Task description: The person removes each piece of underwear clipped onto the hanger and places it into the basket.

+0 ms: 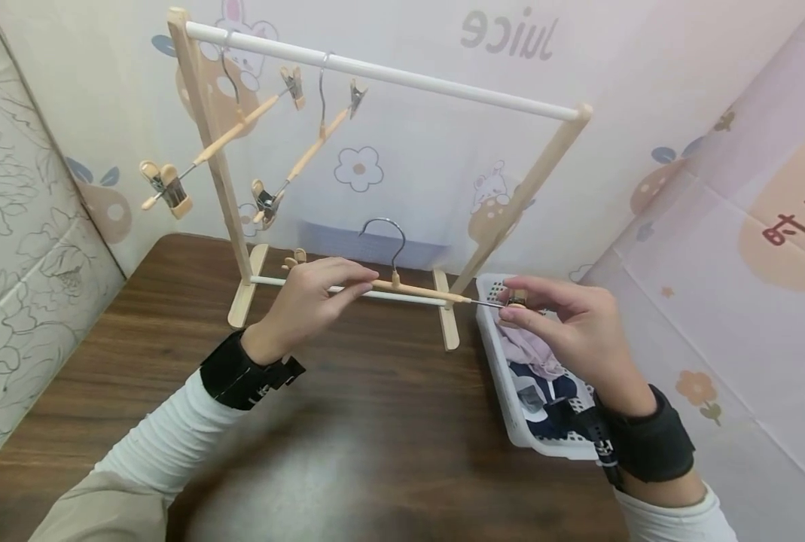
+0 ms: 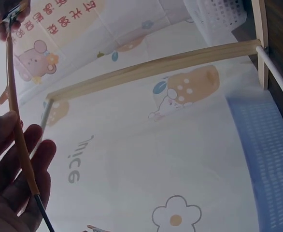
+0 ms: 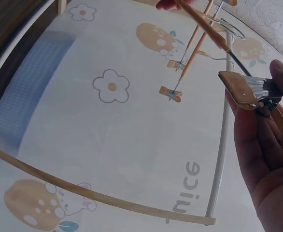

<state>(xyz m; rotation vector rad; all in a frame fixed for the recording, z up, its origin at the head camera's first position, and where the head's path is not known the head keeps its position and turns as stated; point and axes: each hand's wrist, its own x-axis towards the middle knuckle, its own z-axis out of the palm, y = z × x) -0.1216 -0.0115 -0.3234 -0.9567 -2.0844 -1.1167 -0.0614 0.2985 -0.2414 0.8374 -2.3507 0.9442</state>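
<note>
A wooden clip hanger (image 1: 422, 290) with a metal hook (image 1: 402, 241) is held level in front of the rack. My left hand (image 1: 314, 297) pinches its wooden bar (image 2: 21, 150) between thumb and fingers, left of the hook. At the hanger's right end, the thumb and fingers of my right hand (image 1: 574, 320) grip a clip (image 3: 240, 89) with wooden pads and a metal spring. The left-end clip (image 1: 295, 259) shows just beyond my left hand. Two similar hangers (image 1: 239, 135) hang by their hooks from the rack's upper rod, their clips holding nothing.
The wooden rack (image 1: 544, 177) with white rods (image 1: 402, 69) stands at the back of the brown table (image 1: 375, 436). To the right, partly behind my right hand, a white basket (image 1: 500, 384) holds folded cloth, pink (image 1: 527, 350) and dark blue. Printed curtains enclose the table.
</note>
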